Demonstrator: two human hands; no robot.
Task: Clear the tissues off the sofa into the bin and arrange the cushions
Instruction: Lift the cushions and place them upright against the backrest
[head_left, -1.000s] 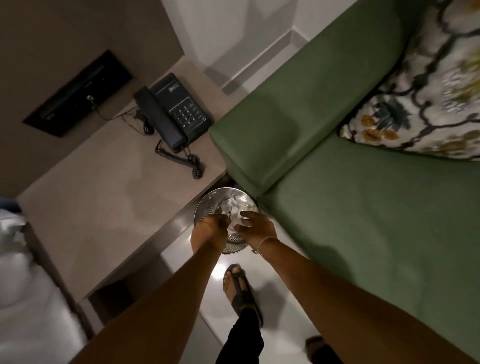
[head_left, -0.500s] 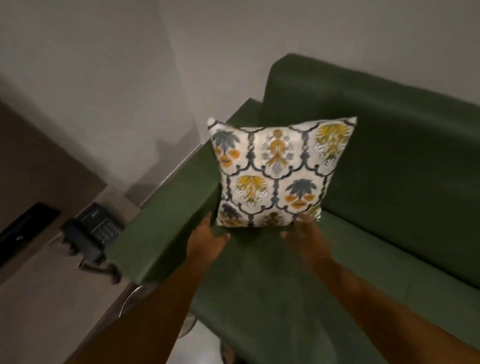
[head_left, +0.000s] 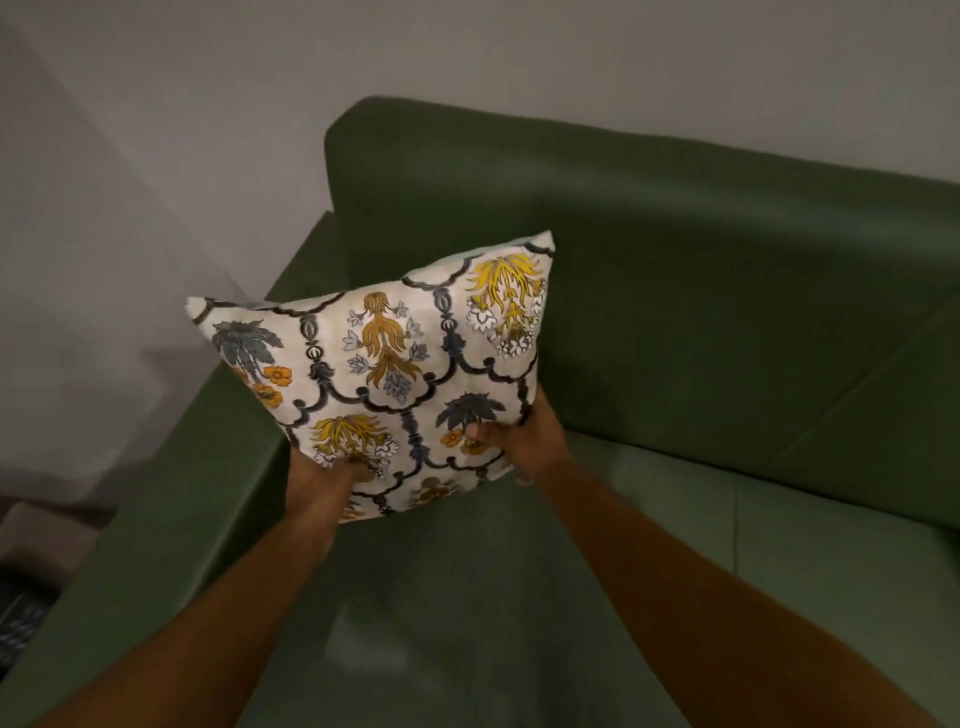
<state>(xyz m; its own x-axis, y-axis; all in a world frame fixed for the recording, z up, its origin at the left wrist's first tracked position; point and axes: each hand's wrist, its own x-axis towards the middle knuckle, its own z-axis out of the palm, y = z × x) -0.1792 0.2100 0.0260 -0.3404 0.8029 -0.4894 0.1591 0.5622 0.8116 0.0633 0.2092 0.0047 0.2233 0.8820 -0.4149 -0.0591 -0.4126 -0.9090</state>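
Observation:
A white cushion (head_left: 384, 364) with a yellow, grey and orange floral print is held tilted above the left end of the green sofa (head_left: 701, 312). My left hand (head_left: 322, 480) grips its lower left edge, thumb pressed into the front. My right hand (head_left: 524, 436) grips its lower right edge. The cushion's lower corners are covered by my hands. No tissues or bin are in view.
The sofa's left armrest (head_left: 171, 509) runs along the left, with a pale wall (head_left: 156, 130) behind it. The seat (head_left: 779, 545) stretches to the right. A dark object (head_left: 15, 618) shows at the far left edge, beyond the armrest.
One second ago both hands were over the metal bin with tissues. They then reached to the cushion leaning on the sofa. Now both hands hold it, lifted and tilted.

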